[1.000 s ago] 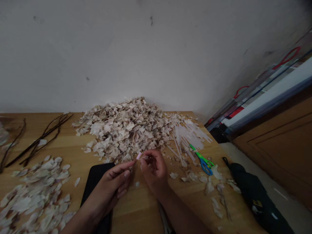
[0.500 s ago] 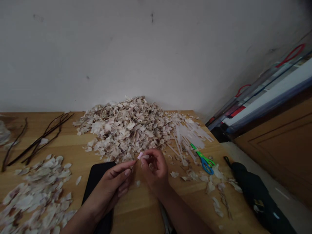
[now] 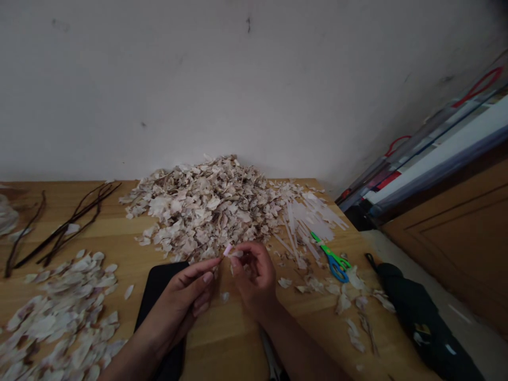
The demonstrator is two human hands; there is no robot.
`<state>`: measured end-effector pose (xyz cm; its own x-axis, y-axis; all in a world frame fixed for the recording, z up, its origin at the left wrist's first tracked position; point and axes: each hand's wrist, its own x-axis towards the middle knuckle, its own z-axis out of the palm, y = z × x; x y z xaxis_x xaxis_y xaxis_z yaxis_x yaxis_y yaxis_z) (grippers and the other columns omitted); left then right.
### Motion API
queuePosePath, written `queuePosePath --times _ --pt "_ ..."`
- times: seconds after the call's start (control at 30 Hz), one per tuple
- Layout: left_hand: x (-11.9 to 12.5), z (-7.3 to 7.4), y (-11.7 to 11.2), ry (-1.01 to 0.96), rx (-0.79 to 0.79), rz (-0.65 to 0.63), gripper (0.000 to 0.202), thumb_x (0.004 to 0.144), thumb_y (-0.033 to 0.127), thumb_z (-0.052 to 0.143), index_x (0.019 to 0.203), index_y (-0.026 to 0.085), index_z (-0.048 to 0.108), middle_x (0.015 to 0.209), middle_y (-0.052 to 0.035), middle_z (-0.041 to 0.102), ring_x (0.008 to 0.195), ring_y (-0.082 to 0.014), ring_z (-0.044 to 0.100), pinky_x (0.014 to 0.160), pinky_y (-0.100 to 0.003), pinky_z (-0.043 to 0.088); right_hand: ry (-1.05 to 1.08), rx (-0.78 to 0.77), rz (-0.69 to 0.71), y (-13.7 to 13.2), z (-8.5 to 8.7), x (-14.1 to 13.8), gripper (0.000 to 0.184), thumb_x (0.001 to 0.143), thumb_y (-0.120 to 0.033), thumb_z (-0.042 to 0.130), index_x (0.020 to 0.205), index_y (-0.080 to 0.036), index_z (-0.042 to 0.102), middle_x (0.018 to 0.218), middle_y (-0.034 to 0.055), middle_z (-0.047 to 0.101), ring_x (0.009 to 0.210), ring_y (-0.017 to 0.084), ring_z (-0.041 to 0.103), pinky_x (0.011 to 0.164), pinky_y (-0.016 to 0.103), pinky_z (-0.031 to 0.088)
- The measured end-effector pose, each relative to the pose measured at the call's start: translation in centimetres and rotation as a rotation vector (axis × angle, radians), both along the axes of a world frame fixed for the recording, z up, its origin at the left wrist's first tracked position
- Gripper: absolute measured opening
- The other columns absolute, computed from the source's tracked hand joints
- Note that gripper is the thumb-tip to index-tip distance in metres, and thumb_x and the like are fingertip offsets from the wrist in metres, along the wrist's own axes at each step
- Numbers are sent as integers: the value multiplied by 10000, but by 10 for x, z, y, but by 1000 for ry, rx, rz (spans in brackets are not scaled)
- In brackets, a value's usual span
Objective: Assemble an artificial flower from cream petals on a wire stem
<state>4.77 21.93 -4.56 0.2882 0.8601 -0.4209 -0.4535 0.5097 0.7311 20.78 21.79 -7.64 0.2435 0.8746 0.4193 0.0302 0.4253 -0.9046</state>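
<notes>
Pink strip (image 3: pixel 227 250) is probably light and flimsy, so pinch an edge; right fingers (image 3: pixel 254 248) nip it, left fingers (image 3: pixel 202 266), can't tell.

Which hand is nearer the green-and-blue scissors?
Right. The right hand is left of the green-and-blue scissors; the left hand is farther left, by the flat black object.

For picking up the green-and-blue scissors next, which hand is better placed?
Probably the right hand: the green-and-blue scissors lie to its right, nearer to it than to the left hand. Both hands are close together at a small pink piece, so neither looks free.
</notes>
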Motion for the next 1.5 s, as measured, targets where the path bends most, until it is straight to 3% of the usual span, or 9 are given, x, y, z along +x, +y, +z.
queuePosePath --times 0.6,1.5 --pt "0 -1 0 6 7 -6 400 630 334 998 979 181 877 569 61 507 471 -37 322 429 -174 220 -1 2 6 1 -1 0 133 974 -274 630 1106 -275 648 933 16 677 724 140 626 625 257 522" --pt "2 0 2 -3 -2 -22 406 642 346 993 995 186 870 539 77 480 463 -35 305 417 -156 236 -10 3 -24 3 -3 -1 236 905 -180 671 1106 -296 631 938 -23 651 665 89 569 579 186 490"
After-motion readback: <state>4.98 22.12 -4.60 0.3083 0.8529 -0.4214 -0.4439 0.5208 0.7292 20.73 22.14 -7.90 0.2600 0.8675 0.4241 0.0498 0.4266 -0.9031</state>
